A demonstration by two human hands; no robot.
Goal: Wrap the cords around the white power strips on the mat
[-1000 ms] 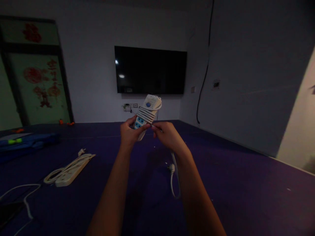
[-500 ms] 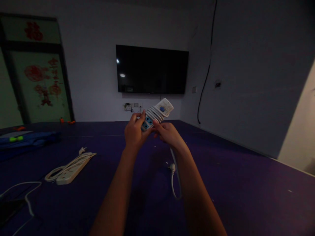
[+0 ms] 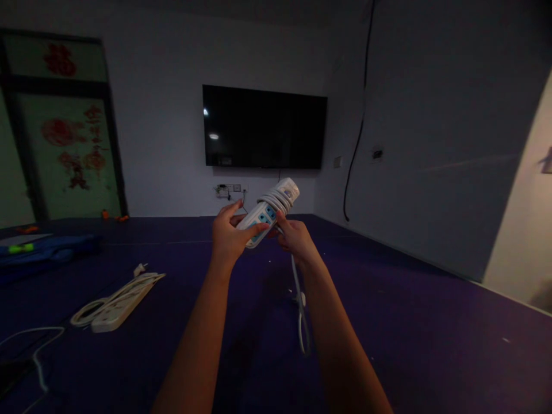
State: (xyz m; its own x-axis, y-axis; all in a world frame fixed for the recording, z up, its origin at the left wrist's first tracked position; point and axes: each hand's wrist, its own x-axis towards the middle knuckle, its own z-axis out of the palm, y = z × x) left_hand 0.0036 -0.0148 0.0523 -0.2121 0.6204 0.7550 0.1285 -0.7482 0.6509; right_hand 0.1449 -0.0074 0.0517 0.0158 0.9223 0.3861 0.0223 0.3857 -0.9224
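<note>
A white power strip [image 3: 262, 220] with blue sockets is held up tilted, its upper end pointing right and away. Its cord [image 3: 276, 199] is wound in several turns around that upper part. My left hand [image 3: 228, 234] grips the lower end, thumb across the front. At the strip's right edge, my right hand [image 3: 295, 237] is closed on the cord, thumb against the strip; its other fingers are partly hidden behind. From there the loose cord hangs down in a loop beside my right forearm. A white plug [image 3: 303, 299] shows partly behind the hanging cord.
On the purple surface [image 3: 414, 345], a second white power strip [image 3: 114, 313] lies at left with its cord on top. A white cable [image 3: 41, 368] and blue cloth [image 3: 64, 248] are farther left. A television [image 3: 265, 127] hangs on the wall.
The power strip has turned in my hands, and more of its lower end and sockets shows. My left hand has shifted slightly left and down. The plug is now more hidden by the cord.
</note>
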